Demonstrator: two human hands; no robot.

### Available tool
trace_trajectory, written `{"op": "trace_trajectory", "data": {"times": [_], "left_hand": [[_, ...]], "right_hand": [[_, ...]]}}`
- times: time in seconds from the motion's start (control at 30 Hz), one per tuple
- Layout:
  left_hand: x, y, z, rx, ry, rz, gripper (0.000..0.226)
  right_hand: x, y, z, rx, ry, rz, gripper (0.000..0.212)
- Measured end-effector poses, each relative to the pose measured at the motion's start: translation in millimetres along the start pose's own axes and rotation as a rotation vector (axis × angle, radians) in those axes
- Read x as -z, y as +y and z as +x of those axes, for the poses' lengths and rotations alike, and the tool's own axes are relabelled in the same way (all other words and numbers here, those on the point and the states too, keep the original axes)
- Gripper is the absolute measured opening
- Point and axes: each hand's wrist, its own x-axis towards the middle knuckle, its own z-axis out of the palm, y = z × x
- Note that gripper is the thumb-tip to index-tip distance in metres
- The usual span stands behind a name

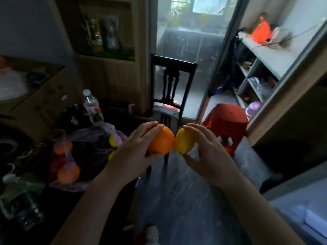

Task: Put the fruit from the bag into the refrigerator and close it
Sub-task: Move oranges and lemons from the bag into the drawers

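Dim room with a dark floor [177, 200]. A glass door [185, 41] stands at the far middle and a dark wooden chair [172, 80] is in front of it. Right of the chair is a red plastic stool [226, 117]. Shelves [265, 55] run along the right wall, with an orange bundle [261, 31] on the top one and a purple basin [253, 107] low down.

On the left a dark bench [122, 117] carries a thin purple plastic bag [92, 137], lying slack and open. Orange fruit [68, 174] shows through it at the near end and yellow fruit [113, 140] at its right edge. A clear water bottle [92, 107] stands just behind the bag. Its label has a red mark, and the writing is too blurred to read. Farther left sits a cardboard box [35, 96], whose print is also unreadable. Another clear bottle [26, 209] lies at the near left corner.

Both arms reach out over the floor, right of the bench and in front of the chair. The left hand [136, 147] has an orange [161, 141] in its grip, fingers curled over the top and thumb under it. The right hand [208, 152] pinches a lemon [184, 142] between fingertips above and thumb below. The two fruits touch side by side, above the chair's seat edge. The chair and stool stand between the hands and the door. A pale shoe [150, 232] shows at the near edge.
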Motion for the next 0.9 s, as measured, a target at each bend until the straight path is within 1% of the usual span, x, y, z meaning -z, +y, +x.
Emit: {"op": "trace_trajectory", "data": {"times": [0.17, 0.33, 0.5, 0.63, 0.8, 0.9], "left_hand": [[-20, 70, -14, -0.07, -0.097, -0.128, 0.075], [-43, 131, -27, -0.192, -0.166, -0.159, 0.076], [-59, 192, -26, -0.273, -0.198, -0.165, 0.078], [-74, 234, -20, -0.378, -0.223, -0.182, 0.08], [-104, 299, -11, -0.517, -0.297, -0.201, 0.08], [-126, 340, -8, -0.62, -0.368, -0.216, 0.081]], "right_hand": [[44, 8, -85, -0.088, 0.075, -0.042, 0.076], [82, 12, -161, -0.201, 0.084, -0.117, 0.082], [124, 18, -214, -0.351, 0.125, -0.101, 0.085], [153, 30, -251, -0.416, 0.176, -0.141, 0.086], [188, 43, -315, -0.496, 0.297, -0.211, 0.087], [207, 44, -355, -0.578, 0.345, -0.247, 0.09]]}}
